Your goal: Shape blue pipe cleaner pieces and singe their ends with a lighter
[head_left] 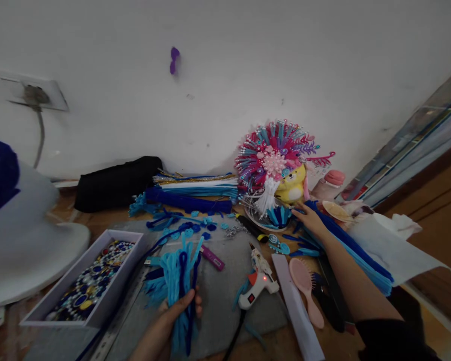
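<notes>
In my left hand (182, 308) is a bundle of light and dark blue pipe cleaners (178, 273), with the fingers wrapped round its lower part. The strands fan upward, some of them bent into loops. My right hand (310, 220) reaches to the far right of the table, its fingers apart, beside a small blue tuft (279, 216) on a plate. Long blue pipe cleaners (361, 265) lie under and beside my right forearm. Whether the right fingertips touch anything is hard to make out.
A glue gun (261, 281) with a lit red light rests mid-table, near a purple lighter (212, 257) and pink hairbrush (307, 291). A box of beads (135, 245) stands left. Behind are a pipe-cleaner headdress (274, 163), a yellow plush toy (291, 184) and a black case (116, 183).
</notes>
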Demonstrator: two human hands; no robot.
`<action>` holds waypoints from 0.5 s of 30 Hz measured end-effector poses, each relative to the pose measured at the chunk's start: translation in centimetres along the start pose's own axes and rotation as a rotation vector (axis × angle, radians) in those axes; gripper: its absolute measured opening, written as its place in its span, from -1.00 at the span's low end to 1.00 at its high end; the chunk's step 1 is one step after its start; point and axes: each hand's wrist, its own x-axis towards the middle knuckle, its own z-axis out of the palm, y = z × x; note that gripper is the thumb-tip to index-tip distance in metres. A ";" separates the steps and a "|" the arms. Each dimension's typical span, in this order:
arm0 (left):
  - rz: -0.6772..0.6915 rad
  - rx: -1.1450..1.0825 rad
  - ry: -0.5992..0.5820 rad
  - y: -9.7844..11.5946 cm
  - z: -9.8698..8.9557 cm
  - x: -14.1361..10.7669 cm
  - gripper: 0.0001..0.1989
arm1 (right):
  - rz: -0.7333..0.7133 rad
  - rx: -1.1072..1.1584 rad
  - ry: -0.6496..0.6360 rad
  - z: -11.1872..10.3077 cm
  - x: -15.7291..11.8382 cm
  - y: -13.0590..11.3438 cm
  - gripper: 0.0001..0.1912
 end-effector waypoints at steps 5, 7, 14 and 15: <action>-0.001 -0.014 0.014 -0.1 0.1 -0.2 -0.74 | 0.093 -0.051 0.012 -1.9 -0.2 -0.6 -0.79; -0.005 -0.019 0.007 -0.3 0.0 0.0 -0.74 | 0.106 -0.004 0.076 -3.2 -0.9 -0.7 -0.79; -0.047 -0.038 -0.004 -0.4 -0.2 0.8 -0.79 | 0.223 0.312 0.098 -5.7 -5.2 1.1 -0.90; -0.047 -0.036 -0.005 -0.3 -0.1 0.8 -0.80 | 0.236 0.317 0.074 -5.6 -6.0 1.4 -0.89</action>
